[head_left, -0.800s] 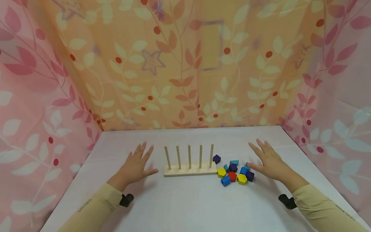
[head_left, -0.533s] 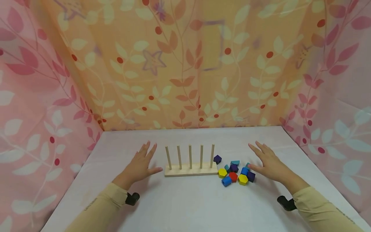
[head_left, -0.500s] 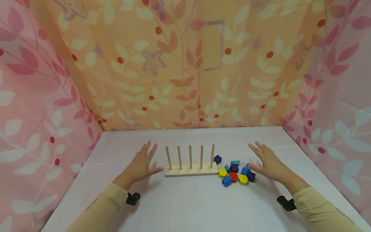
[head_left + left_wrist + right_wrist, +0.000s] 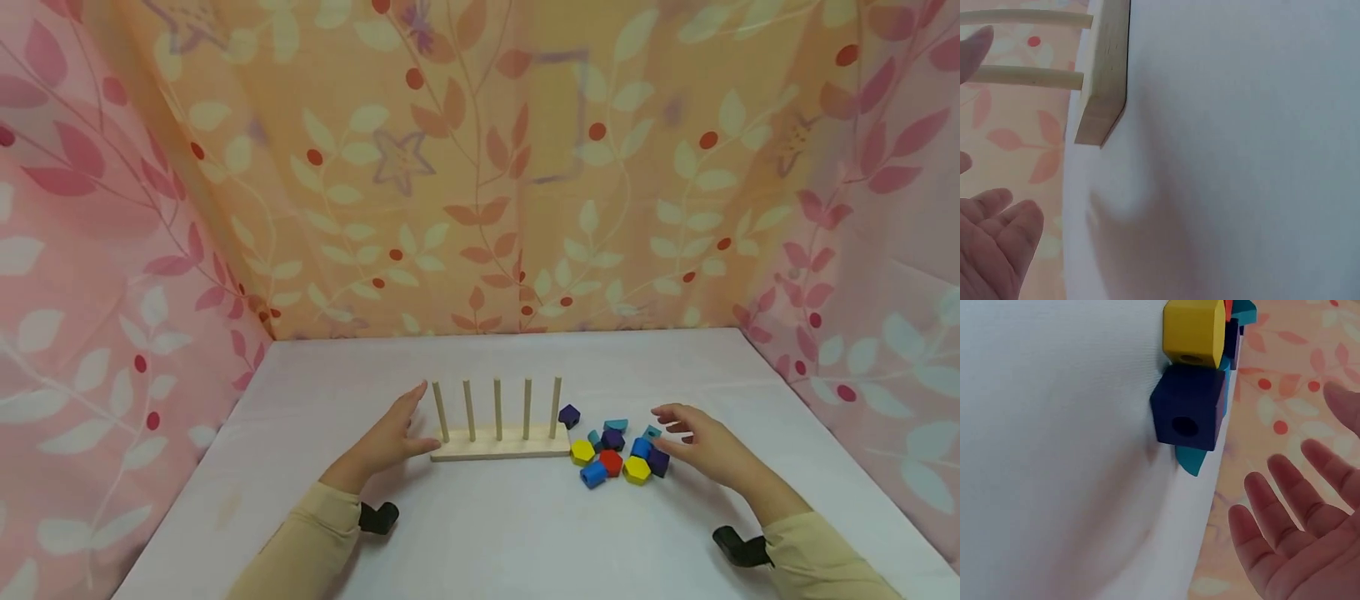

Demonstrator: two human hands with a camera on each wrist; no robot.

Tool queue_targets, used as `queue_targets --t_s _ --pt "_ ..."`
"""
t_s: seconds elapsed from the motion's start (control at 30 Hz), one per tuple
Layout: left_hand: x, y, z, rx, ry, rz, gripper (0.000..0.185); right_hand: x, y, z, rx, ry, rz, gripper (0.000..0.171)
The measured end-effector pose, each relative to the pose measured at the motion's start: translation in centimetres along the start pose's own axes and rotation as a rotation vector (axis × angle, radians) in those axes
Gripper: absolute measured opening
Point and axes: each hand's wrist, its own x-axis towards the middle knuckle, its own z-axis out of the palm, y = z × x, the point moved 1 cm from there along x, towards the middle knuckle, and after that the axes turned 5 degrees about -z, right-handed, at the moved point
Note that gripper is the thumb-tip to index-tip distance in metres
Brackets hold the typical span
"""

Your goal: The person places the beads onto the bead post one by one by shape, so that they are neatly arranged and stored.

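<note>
A pale wooden stand (image 4: 498, 448) with a row of several upright bare pegs sits mid-table. My left hand (image 4: 381, 443) is at its left end, fingers extended and holding nothing; whether the thumb touches the stand I cannot tell. In the left wrist view the base (image 4: 1107, 75) shows close by the thumb. Right of the stand lies a loose group of coloured blocks, among them a red block (image 4: 611, 463), a yellow hexagonal block (image 4: 637, 470) and a dark purple block (image 4: 1188, 406) with a hole. Beside them my right hand (image 4: 708, 450) hovers, fingers loosely bent and holding nothing.
A white cloth (image 4: 480, 533) covers the table. Floral curtains (image 4: 480, 167) stand behind it and on both sides. One dark purple block (image 4: 570, 416) lies apart, against the stand's right end. Black wrist cameras (image 4: 378, 518) stick out from both sleeves.
The left hand has moved right, up to the stand's left end. The right hand has come lower and its fingers have bent a little. Stand and blocks stay put.
</note>
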Motion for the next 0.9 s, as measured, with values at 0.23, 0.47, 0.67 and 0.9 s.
queue_targets --t_s 0.23,0.47,0.67,0.9 --pt "0.8 -0.7 1.5 -0.167 -0.041 -0.080 0.088 -0.6 1.4 0.5 0.106 -0.060 0.135 0.031" --pt "1.3 -1.3 2.3 -0.173 -0.069 -0.106 0.073 -0.6 2.3 1.4 0.148 -0.095 0.204 0.036" --pt "1.4 -1.8 2.6 -0.098 -0.045 -0.087 0.061 -0.6 2.7 2.3 0.146 -0.102 0.181 0.037" --pt "1.4 -2.5 2.9 -0.036 0.016 -0.138 0.050 -0.3 2.5 2.7 0.077 -0.096 0.172 0.033"
